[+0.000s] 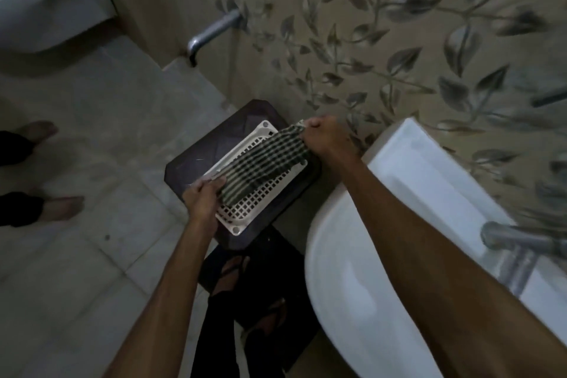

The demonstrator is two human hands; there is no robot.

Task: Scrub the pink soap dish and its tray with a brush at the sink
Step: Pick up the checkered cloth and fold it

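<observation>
Soap-dish tray [260, 190], pale and perforated, lay on a dark stool [196, 163] beside the sink [337, 255]; left hand [204, 196] and right hand [325, 138] each pinched an end of a checked cloth [264, 163] stretched along the tray's long axis, directly beneath both grips; no brush showed.

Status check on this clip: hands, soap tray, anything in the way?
Left hand and right hand each grip an end of the checked cloth. Cloth stretched across the perforated tray, on a dark stool beside the sink. No brush visible.
</observation>
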